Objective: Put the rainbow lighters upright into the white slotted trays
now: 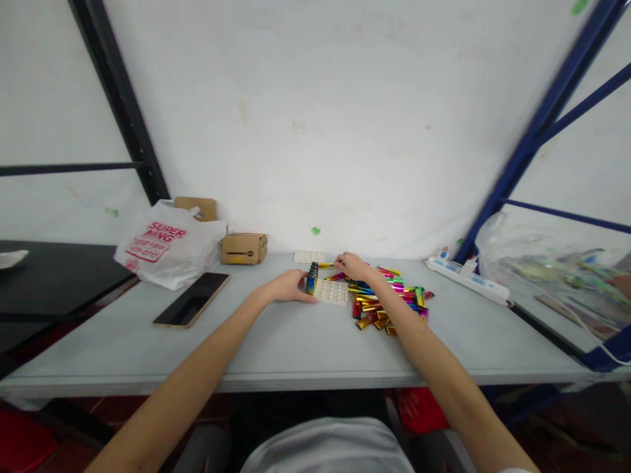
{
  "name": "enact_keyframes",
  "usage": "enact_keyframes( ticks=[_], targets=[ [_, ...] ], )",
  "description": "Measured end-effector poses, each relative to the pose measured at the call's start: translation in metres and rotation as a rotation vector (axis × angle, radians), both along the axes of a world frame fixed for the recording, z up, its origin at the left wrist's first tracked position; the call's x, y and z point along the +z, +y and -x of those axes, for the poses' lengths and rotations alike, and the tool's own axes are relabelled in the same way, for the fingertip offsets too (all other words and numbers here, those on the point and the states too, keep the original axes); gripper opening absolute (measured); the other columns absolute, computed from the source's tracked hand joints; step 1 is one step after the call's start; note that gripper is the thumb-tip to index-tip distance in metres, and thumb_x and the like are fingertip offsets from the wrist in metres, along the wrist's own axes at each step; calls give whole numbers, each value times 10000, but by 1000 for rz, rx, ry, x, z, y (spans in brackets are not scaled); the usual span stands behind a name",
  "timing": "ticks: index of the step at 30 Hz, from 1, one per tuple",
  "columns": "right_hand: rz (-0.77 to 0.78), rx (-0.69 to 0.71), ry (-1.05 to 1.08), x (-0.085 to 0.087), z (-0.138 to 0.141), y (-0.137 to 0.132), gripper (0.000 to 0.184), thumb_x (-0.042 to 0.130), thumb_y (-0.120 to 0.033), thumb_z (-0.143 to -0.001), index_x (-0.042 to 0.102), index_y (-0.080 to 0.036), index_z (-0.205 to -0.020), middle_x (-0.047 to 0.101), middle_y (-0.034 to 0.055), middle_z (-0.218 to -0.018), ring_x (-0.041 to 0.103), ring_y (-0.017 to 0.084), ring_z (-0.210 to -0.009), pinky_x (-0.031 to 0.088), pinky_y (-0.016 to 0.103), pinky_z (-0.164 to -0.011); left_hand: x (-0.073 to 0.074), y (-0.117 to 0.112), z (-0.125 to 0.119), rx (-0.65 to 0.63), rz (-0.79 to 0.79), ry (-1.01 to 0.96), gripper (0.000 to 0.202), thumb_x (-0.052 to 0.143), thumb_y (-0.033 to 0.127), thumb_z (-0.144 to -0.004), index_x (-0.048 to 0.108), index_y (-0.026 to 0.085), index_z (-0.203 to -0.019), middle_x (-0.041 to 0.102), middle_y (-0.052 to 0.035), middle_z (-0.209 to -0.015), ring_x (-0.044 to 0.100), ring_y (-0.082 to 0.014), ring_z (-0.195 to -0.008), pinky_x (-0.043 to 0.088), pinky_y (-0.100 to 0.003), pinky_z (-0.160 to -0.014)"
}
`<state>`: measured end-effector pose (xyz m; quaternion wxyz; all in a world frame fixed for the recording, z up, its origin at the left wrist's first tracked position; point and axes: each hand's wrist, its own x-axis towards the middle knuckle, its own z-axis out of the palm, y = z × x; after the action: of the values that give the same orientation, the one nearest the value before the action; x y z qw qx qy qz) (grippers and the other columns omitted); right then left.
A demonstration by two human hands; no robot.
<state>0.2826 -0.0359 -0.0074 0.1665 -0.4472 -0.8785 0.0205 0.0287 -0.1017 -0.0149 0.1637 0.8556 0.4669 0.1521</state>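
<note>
The person wears a light grey top (328, 450), its cloth gathered in soft, shallow folds across the front. A small edge of pale sleeve (515, 470) shows by the right arm. The slender left forearm (211, 348) and right forearm (431, 348) are bare, like the left hand (288, 287) and right hand (355, 266).

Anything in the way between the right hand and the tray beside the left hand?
Yes: shiny coloured pieces lie low between the right hand and that tray; nothing taller shows there.
</note>
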Motion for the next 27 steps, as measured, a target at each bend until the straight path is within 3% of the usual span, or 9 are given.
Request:
enact_keyframes(
  ticks=[5,11,16,19,22,24,27],
  targets=[
    [48,-39,490,4,-17,-22,258,478,-330,-995,664,-154,-1025,756,66,-851,692,153,-746,512,274,-759,3,0,1,5,-6,-2,646,755,719,-572,655,169,-897,658,-34,-814,574,-209,-714,396,-281,-613],
    [52,-112,966,10,-14,-34,404,632,-576,-833,669,-178,-897,660,18,-736,613,150,-664,521,270,-664,3,2,3,-4,7,29,640,754,720,-583,646,159,-871,651,-35,-796,573,-209,-706,382,-282,-596],
    [318,34,1326,21,1,-52,445,629,-647,-796,542,-224,-900,642,-4,-825,620,134,-719,533,263,-669,-1,4,5,-16,-8,11,642,755,718,-587,649,160,-884,638,-27,-788,563,-204,-704,381,-281,-604],
    [433,140,1323,37,10,-72,432,614,-644,-819,477,-258,-957,619,-43,-733,571,105,-570,497,235,-576,-2,4,4,-32,-15,6,642,751,719,-598,656,161,-900,635,-22,-786,560,-205,-708,379,-281,-607],
    [434,179,1224,49,19,-91,408,620,-626,-829,509,-265,-982,455,-97,-590,366,63,-411,317,173,-413,-2,3,4,-41,-11,-1,627,753,704,-612,665,169,-928,642,-18,-800,560,-202,-712,376,-277,-614],
    [448,186,1175,50,27,-99,412,608,-637,-833,544,-252,-966,367,-100,-575,284,55,-401,225,172,-386,-1,2,4,-39,-6,-15,620,756,686,-618,667,171,-952,648,-20,-822,563,-201,-723,382,-274,-625],
    [448,89,1122,40,40,-102,524,442,-719,-879,529,-213,-772,301,-82,-539,267,67,-407,213,196,-390,0,1,3,-37,-6,-14,627,755,683,-611,669,170,-960,643,-21,-825,557,-198,-725,383,-270,-627]
  ],
)
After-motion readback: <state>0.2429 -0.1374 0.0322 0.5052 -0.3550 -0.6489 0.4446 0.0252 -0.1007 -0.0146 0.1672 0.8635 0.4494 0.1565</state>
